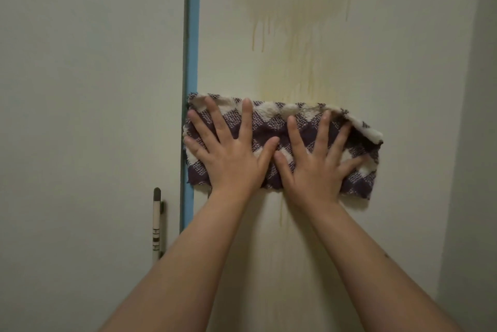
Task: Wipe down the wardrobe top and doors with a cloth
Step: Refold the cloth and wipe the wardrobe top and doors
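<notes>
A folded purple-and-cream checked cloth (pixel 271 121) lies flat against the pale wardrobe door (pixel 376 49). My left hand (pixel 231 154) presses on its left half with the fingers spread. My right hand (pixel 314 159) presses on its right half the same way, and the two thumbs almost touch. A yellowish stain (pixel 290 8) with drip streaks covers the door above the cloth, and a thin streak (pixel 281 213) runs below it.
A blue vertical strip (pixel 191 35) marks the door's left edge, touching the cloth's left end. The neighbouring door (pixel 80 89) carries a slim vertical handle (pixel 156 224) low down. A pale wall (pixel 473 143) stands at the right.
</notes>
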{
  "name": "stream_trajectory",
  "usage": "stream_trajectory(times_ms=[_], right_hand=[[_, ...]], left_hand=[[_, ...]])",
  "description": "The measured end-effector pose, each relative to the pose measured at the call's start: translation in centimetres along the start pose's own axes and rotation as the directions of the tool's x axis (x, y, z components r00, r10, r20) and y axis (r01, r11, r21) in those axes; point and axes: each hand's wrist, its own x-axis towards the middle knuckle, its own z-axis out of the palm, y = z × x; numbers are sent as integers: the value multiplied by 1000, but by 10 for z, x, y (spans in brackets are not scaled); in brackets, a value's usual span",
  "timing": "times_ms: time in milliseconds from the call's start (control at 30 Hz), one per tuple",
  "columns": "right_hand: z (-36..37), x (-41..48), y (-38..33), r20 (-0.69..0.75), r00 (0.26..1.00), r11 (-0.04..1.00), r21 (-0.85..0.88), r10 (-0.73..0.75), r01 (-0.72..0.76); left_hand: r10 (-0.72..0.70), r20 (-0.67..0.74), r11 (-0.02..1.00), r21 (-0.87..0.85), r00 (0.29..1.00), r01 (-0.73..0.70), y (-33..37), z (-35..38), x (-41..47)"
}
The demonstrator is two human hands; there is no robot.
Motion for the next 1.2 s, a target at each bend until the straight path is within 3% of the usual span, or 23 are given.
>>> stream_trajectory(times_ms=[300,500,700,1200], right_hand=[[-2,24,5,-81,997,1000,11,-13,13],[-20,71,0,-35,999,1000,-13,16,-16],[-44,139,-9,1,1000,999,-39,13,-13],[-110,352,-35,-98,994,998,-20,-53,51]], left_hand=[[-21,-122,1000,-1,992,21,2,6,21],[-25,-149,1000,-7,988,25,14,-6,68],[-15,-147,1000,-9,989,14,29,-25,133],[32,-247,999,34,968,-24,74,-92,338]])
